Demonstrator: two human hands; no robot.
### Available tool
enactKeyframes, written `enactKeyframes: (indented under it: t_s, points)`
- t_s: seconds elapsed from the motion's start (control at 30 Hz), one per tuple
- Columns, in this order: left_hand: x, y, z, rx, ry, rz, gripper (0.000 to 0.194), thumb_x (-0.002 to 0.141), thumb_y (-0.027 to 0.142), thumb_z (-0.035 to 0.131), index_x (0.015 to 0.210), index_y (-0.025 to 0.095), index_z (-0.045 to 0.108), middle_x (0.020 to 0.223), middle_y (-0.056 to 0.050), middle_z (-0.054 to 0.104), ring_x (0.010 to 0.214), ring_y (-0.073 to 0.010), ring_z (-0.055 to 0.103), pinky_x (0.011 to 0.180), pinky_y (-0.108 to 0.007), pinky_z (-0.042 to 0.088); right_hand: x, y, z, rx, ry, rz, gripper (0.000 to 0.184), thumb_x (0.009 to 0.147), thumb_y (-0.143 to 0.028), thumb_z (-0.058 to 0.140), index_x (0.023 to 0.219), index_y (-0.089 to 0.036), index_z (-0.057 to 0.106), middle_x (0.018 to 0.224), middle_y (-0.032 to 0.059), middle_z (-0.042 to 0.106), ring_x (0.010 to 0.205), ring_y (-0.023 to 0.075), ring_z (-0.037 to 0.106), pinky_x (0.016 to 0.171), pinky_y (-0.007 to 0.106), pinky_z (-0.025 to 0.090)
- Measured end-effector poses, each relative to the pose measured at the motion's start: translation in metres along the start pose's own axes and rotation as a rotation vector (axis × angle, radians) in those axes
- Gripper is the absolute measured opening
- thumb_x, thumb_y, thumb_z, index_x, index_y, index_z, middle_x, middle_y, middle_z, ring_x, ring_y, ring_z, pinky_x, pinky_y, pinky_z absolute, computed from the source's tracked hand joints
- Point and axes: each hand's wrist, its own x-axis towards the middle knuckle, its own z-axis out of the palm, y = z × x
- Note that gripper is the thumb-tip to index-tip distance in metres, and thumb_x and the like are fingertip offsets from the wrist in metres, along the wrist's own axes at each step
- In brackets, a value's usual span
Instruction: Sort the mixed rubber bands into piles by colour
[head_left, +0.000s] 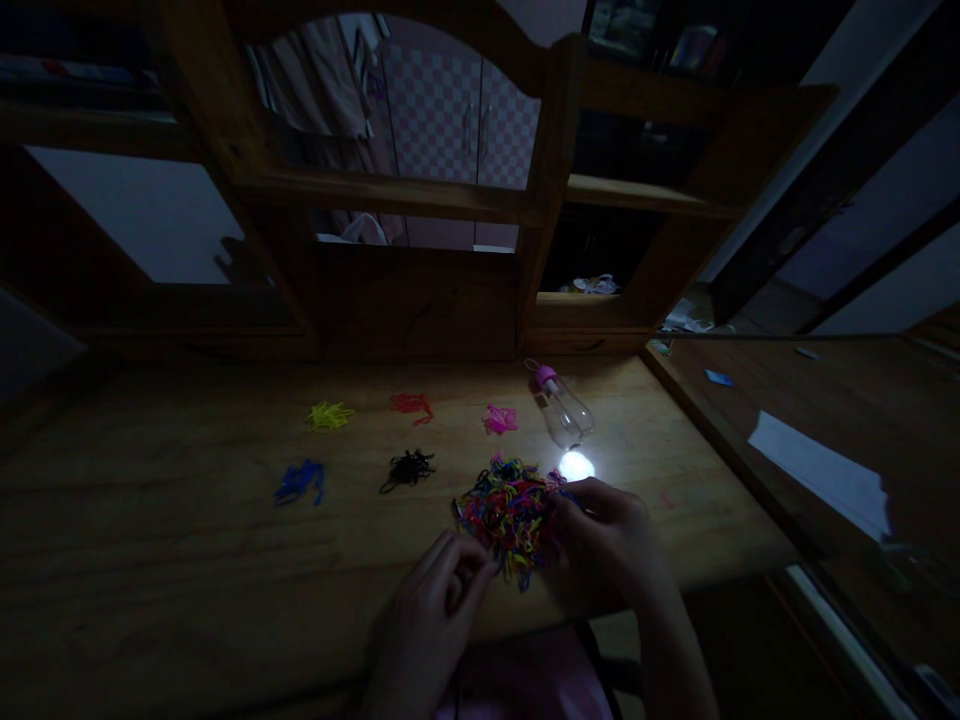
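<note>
A tangled heap of multicoloured rubber bands (514, 515) lies near the front of the wooden table. At its right edge my right hand (611, 525) pinches into the bands with thumb and fingers. My left hand (439, 595) rests at the lower left edge of the heap, fingers curled and tips together; whatever is between them is too dark to make out. Separate small piles by colour lie beyond and to the left: yellow bands (328, 416), red bands (412, 406), pink bands (500, 419), blue bands (300, 482) and black bands (409, 468).
A clear bulb-shaped bottle (566, 412) with a pink cap lies behind the heap, beside a bright round light (577, 466). A wooden shelf frame (420, 200) rises at the table's back. On the lower brown surface to the right lies white paper (821, 470). The room is dim.
</note>
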Motion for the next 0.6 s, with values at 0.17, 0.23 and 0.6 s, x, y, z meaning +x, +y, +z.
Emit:
enactKeyframes:
  t_s: [0.17,0.23,0.6]
  points:
    - [0.0001,-0.0002,0.0002,-0.018,0.042,0.022,0.017,0.093,0.036,0.052,0.085,0.023,0.058,0.083,0.001,0.063,0.069,-0.0140,0.060,0.068,-0.024,0.047,0.0069,0.0072,-0.0003,0.317,-0.062,0.154,0.030,0.078,-0.042,0.074,0.092,-0.016,0.074,0.068,0.0031,0.068,0.059,0.0157,0.062,0.053,0.025,0.049]
    - [0.0007,-0.0001,0.0009,-0.037,0.072,0.028,0.016,0.093,0.035,0.053,0.084,0.023,0.059,0.083,0.001,0.065,0.070,-0.0140,0.061,0.068,-0.023,0.049,0.0085,0.0083,0.0005,0.356,-0.050,0.175,0.030,0.077,-0.042,0.075,0.091,-0.016,0.074,0.066,0.0019,0.066,0.056,0.0143,0.060,0.051,0.024,0.048]
    - [0.0023,-0.0017,0.0025,-0.051,0.122,0.057,0.014,0.091,0.032,0.054,0.082,0.024,0.060,0.081,0.001,0.066,0.070,-0.0137,0.063,0.066,-0.021,0.051,0.0111,0.0073,0.0004,0.307,-0.024,0.208,0.035,0.072,-0.044,0.078,0.091,-0.014,0.077,0.077,0.0078,0.074,0.067,0.0199,0.067,0.059,0.029,0.052]
